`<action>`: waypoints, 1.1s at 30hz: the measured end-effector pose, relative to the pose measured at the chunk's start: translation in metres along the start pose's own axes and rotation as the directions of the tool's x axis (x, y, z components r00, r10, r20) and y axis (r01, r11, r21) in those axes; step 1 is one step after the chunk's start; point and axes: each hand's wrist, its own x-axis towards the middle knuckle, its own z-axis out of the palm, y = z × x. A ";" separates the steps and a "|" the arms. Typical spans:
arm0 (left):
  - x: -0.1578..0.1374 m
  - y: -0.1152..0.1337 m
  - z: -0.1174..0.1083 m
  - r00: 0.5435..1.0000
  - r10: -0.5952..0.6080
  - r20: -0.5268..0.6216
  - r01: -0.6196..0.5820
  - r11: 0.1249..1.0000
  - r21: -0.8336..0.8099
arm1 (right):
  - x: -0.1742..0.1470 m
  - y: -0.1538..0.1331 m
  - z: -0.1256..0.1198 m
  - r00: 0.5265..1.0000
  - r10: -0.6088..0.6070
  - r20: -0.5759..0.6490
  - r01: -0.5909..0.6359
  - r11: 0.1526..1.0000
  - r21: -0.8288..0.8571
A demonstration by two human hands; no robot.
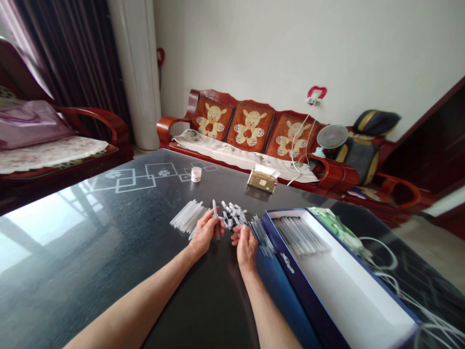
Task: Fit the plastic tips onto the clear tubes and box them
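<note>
My left hand is closed around a clear pen barrel, held upright with its tip pointing up. My right hand hovers just to the right, fingers curled together; whatever they pinch, if anything, is too small to make out. Left of my hands lies a pile of whitish pen barrels. Just beyond them is a heap of pen caps, white and black. Beside my right hand, dark thin pen refills lie in a bunch against the box.
A blue box with a white inside stands at right, with rows of pens at its far end. Behind it are a green packet and white cables. Further back stand a small white jar and a tissue box.
</note>
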 end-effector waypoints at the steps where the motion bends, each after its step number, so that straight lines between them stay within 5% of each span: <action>1: 0.000 0.000 -0.001 1.000 0.001 0.014 -0.002 0.999 0.048 | 0.001 0.001 -0.002 0.998 -0.017 -0.060 0.019 1.000 0.022; 5: -0.002 -0.003 -0.006 0.983 0.129 0.131 -0.173 0.887 0.429 | 0.014 0.008 -0.015 0.975 -0.056 -0.214 0.064 0.998 0.029; 8: -0.005 -0.009 -0.009 0.882 0.361 0.304 -0.459 0.509 0.728 | 0.025 0.012 -0.030 0.955 -0.171 -0.243 0.124 0.972 -0.200; 10: -0.007 -0.013 -0.009 0.814 0.417 0.405 -0.533 0.257 0.806 | 0.030 0.012 -0.038 0.949 -0.271 -0.158 0.183 0.887 -0.424; 13: -0.008 -0.018 -0.009 0.805 0.378 0.458 -0.522 0.084 0.849 | 0.034 0.011 -0.044 0.940 -0.337 0.050 0.285 0.699 -0.656; 18: -0.006 -0.022 -0.009 0.810 0.329 0.486 -0.529 0.052 0.847 | 0.036 0.011 -0.041 0.919 -0.292 0.266 0.378 0.457 -0.805; 21: -0.005 -0.024 -0.009 0.809 0.310 0.499 -0.540 0.060 0.839 | 0.035 0.012 -0.039 0.920 -0.251 0.302 0.381 0.387 -0.839; 33: -0.009 -0.019 -0.007 0.823 0.232 0.519 -0.542 0.046 0.839 | 0.034 0.024 -0.045 0.920 -0.320 0.225 0.366 0.502 -0.784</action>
